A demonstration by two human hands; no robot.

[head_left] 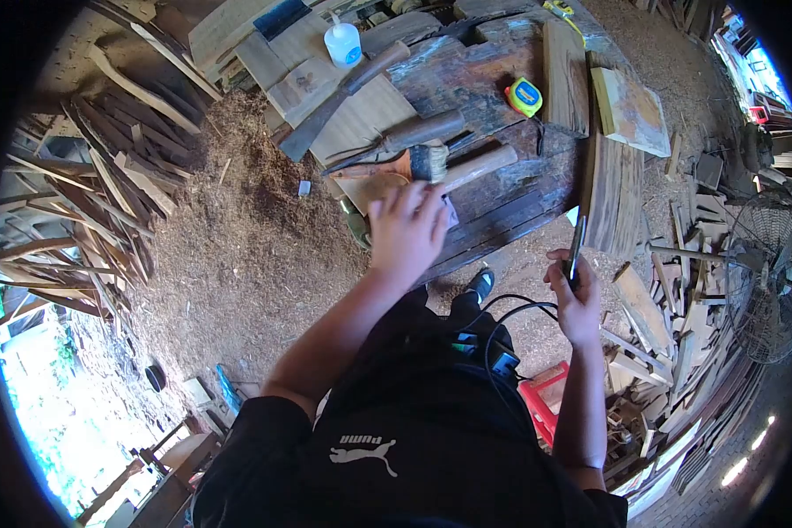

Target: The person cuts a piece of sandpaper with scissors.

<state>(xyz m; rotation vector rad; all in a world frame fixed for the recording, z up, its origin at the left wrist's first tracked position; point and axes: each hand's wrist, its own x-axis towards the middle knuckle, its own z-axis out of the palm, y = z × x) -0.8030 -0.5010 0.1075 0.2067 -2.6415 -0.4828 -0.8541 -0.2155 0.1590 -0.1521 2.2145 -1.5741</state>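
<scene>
My left hand [405, 231] is over the near edge of the wooden workbench [466, 88], its fingers spread beside a brush [429, 164] and a wooden handle [481, 167]. Whether it touches anything beneath is hidden. At the right, my right hand [575, 297] is closed around a thin dark tool [577, 242], which points up and away. Beyond my left hand lie a wooden-handled tool [422, 130] and a broad blade with a wooden handle [326, 119]. A yellow-green tape measure [524, 97] rests farther back on the bench.
A white bottle [343, 44] stands at the back. Wooden boards [613, 189] extend along the bench's right side. Scrap wood [123, 176] is heaped at the left and also at the right. A red stool [550, 396] and a wire fan guard [766, 282] are at the right.
</scene>
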